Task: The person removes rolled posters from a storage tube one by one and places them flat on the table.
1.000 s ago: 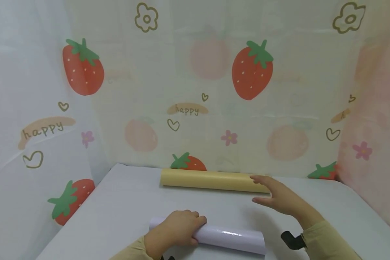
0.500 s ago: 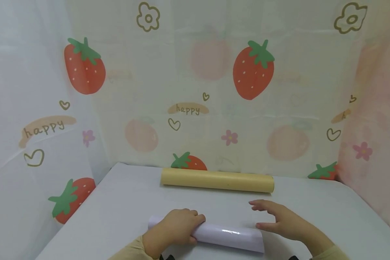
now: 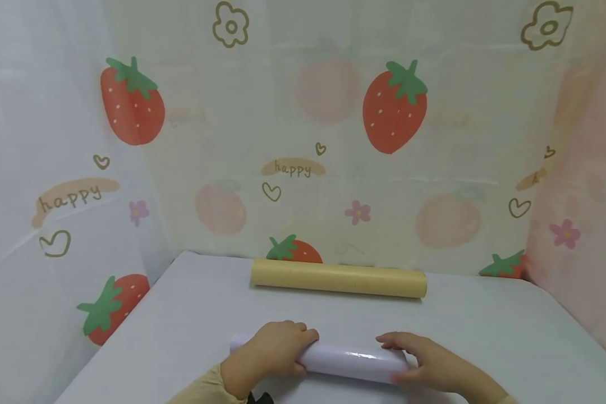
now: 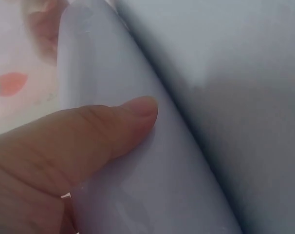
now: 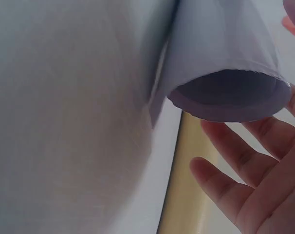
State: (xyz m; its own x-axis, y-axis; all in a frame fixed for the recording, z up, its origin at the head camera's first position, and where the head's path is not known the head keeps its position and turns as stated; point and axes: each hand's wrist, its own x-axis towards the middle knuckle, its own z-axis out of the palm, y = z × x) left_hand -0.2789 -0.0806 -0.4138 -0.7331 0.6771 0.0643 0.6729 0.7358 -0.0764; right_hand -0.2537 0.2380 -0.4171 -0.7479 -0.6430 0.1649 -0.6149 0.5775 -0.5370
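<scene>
A glossy, pale lilac roll (image 3: 345, 360) lies across the front of the white table in the head view. My left hand (image 3: 278, 352) grips it left of its middle, the thumb (image 4: 138, 106) pressed along the near side in the left wrist view. At the right end, my right hand (image 3: 431, 359) has its thumb in front and its fingers behind, loosely spread. The right wrist view shows the roll's hollow end (image 5: 279, 95) and a loose sheet edge hanging at one side, with the fingers (image 5: 230, 146) held open right by the rim.
A pale yellow roll (image 3: 338, 279) lies along the back of the table (image 3: 207, 306), near the wall. Around the table hangs a cloth (image 3: 328, 224) printed with strawberries, hearts and flowers.
My right hand has come back from the yellow roll toward me, down to the right end of the lilac roll. The left hand keeps its grip; the lilac roll's right end has risen slightly in view.
</scene>
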